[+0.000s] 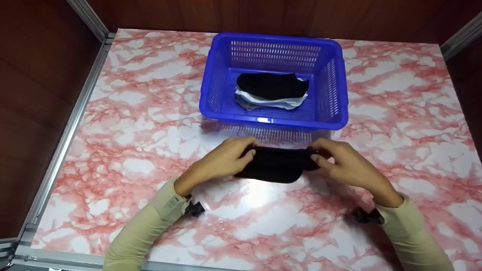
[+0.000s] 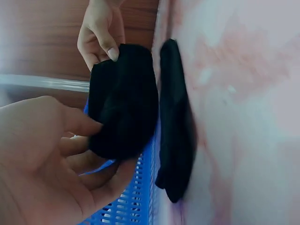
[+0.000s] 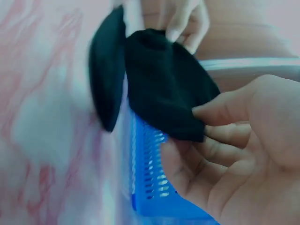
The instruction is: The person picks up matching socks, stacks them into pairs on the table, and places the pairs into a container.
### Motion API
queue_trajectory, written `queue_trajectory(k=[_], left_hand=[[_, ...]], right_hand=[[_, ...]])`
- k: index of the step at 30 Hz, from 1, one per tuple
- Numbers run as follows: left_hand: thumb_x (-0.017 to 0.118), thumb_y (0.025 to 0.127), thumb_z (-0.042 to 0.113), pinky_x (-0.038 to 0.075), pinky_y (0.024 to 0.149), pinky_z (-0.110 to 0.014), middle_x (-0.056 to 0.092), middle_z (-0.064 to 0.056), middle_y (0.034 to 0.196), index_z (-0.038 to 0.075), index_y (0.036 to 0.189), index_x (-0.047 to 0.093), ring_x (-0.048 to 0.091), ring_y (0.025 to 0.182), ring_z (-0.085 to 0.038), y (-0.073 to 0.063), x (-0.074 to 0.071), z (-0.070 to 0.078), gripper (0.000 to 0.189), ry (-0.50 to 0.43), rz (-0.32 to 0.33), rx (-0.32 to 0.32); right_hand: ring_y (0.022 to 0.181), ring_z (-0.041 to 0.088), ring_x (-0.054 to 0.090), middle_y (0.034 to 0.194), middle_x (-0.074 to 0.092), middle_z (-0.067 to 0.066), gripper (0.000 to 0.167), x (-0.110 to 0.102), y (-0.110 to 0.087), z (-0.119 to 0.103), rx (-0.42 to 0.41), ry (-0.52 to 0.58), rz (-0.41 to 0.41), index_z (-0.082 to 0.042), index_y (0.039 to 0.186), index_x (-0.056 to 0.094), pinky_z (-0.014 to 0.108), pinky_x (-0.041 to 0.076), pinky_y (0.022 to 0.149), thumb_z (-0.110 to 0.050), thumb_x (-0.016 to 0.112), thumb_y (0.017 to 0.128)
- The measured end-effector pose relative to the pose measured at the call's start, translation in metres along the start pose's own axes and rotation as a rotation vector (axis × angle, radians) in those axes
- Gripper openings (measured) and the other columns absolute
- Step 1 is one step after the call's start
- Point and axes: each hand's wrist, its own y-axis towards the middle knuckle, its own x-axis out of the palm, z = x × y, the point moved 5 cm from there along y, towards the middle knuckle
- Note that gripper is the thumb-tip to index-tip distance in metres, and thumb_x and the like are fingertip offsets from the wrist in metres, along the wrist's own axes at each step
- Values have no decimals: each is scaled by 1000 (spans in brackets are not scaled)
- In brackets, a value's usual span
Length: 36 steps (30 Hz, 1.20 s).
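Note:
Between both hands is a black sock (image 2: 124, 103), stretched out flat just above the table. My left hand (image 1: 226, 159) pinches its left end between thumb and fingers. At the opposite end, my right hand (image 1: 346, 163) grips a corner, with the thumb on top in the right wrist view. Another black sock (image 2: 176, 126) lies flat on the table right below the held one; the head view shows it partly covered. Beyond the hands, a small stack holds a black sock (image 1: 273, 86) on top of white and grey ones.
That stack sits inside a blue plastic basket (image 1: 273, 124) with slotted walls, just behind the hands. The table (image 1: 150, 128) has a red-and-white marbled top. Dark wooden panels (image 1: 263, 19) with metal framing enclose it at the back and sides.

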Motion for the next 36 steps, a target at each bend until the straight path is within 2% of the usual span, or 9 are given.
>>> queue_trajectory(k=[5, 9, 11, 15, 18, 24, 28, 32, 36], left_hand=[[59, 105, 14, 57, 88, -35, 74, -12, 108, 4, 129, 65, 66, 89, -17, 6, 3, 0, 26, -134, 17, -25], [64, 103, 12, 57, 81, -31, 73, -11, 102, 3, 129, 66, 61, 77, -12, 11, 12, -1, 27, -147, 16, -38], [66, 102, 11, 58, 82, -33, 74, -11, 102, 2, 128, 66, 62, 78, -12, 13, 16, -2, 28, -139, 14, -47], [69, 100, 13, 52, 99, -42, 75, -10, 100, 5, 126, 68, 69, 86, -19, 16, 21, -3, 27, -105, 12, -64], [70, 99, 13, 47, 104, -46, 76, -10, 100, 6, 125, 70, 70, 91, -22, 18, 23, -5, 26, -70, 16, -76], [71, 98, 13, 57, 89, -43, 73, -10, 105, 7, 123, 71, 68, 97, -23, 19, 25, -6, 26, 66, 33, -85], [70, 98, 15, 58, 90, -44, 71, -11, 112, 6, 123, 71, 67, 103, -24, 17, 22, -2, 27, 106, 55, -75], [67, 101, 16, 58, 88, -38, 73, -9, 107, 5, 120, 72, 69, 97, -20, 15, 18, 4, 22, -18, 69, -45], [62, 106, 22, 61, 80, -33, 75, -11, 100, 5, 121, 71, 69, 82, -13, 14, 25, 9, 24, -291, -17, -91]], right_hand=[[92, 15, 66, 111, 71, 12, 34, -6, -2, 2, 112, 92, -10, -3, 130, 63, 19, 54, 78, 3, 63, 97], [104, 24, 65, 118, 70, 16, 43, -5, -3, 8, 163, 79, -48, 0, 136, 59, 18, 54, 82, 7, 62, 94], [104, 26, 65, 117, 71, 17, 44, -5, -4, 11, 182, 59, -63, 1, 136, 58, 19, 53, 78, 7, 62, 93], [99, 26, 65, 114, 73, 19, 44, -4, -5, 16, 216, 36, -85, 1, 135, 59, 21, 51, 71, 4, 61, 92], [92, 25, 66, 109, 73, 19, 42, -3, -4, 17, 225, 21, -93, 2, 134, 59, 22, 50, 68, 2, 63, 93], [89, 21, 64, 103, 73, 16, 39, 3, -3, 18, 235, -2, -122, 0, 133, 60, 23, 50, 67, -6, 69, 96], [86, 19, 64, 102, 72, 14, 39, 3, -2, 13, 232, 10, -108, 0, 134, 59, 23, 49, 66, -8, 69, 97], [89, 15, 63, 102, 69, 11, 39, 3, 3, 0, 203, 75, -63, 1, 134, 58, 23, 54, 73, -6, 69, 98], [92, 11, 62, 102, 66, 11, 40, 9, 9, -14, 183, 173, -32, 2, 136, 57, 24, 57, 80, -2, 68, 98]])
